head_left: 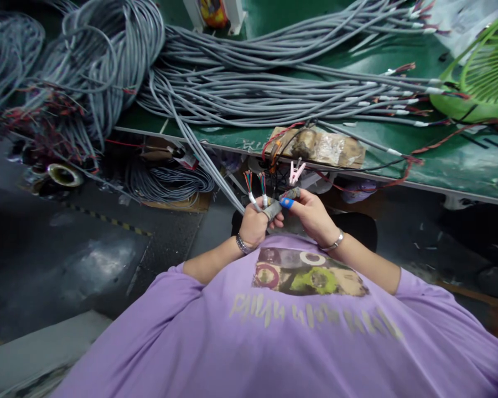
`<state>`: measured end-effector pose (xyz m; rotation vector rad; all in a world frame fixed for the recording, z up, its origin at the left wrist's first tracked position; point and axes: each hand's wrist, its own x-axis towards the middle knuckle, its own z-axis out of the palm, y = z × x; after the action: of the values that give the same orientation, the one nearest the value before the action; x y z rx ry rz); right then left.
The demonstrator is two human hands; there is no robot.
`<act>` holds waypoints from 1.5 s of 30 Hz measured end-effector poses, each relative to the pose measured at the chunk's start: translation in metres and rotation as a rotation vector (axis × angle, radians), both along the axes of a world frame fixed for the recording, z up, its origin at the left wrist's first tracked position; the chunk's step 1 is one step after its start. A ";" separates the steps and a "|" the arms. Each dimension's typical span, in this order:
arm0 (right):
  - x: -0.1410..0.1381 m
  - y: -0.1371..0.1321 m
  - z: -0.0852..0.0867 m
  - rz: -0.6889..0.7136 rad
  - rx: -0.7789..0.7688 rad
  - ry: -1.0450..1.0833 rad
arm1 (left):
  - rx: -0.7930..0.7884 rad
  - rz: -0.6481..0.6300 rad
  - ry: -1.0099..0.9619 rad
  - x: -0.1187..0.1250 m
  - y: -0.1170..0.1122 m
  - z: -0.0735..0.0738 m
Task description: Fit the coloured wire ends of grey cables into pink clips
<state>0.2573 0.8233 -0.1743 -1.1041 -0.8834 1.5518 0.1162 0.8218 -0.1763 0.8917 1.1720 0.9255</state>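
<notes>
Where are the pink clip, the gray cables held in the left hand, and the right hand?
Pink clip (294, 176): head view, on its body.
Gray cables (211, 169): head view, on the stretch leading down to the left hand (255, 225).
Right hand (316, 218): head view, on the back of the hand.

Lilac shirt (232, 354), wristbands (243, 245), blue finger wrap (286, 203)

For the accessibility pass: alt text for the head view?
A person's left hand holds gray cables with colored wire ends pointing up; the right hand, blue tape on its thumb, is close beside it. Ahead, cable bundles lie across a green table, with a pink clip near its edge.
</notes>
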 end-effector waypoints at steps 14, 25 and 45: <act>-0.004 -0.008 -0.012 -0.103 -0.141 0.059 | -0.051 0.100 -0.058 0.001 0.001 -0.001; 0.023 0.006 -0.002 0.067 -0.201 0.146 | -0.047 0.027 -0.035 -0.002 -0.002 0.003; 0.015 0.020 -0.007 -0.096 -0.107 0.101 | -0.082 -0.214 -0.003 -0.007 -0.004 0.011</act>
<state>0.2722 0.8429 -0.1811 -1.1172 -0.6761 1.5754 0.1089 0.8179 -0.1648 0.9293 1.0806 0.7006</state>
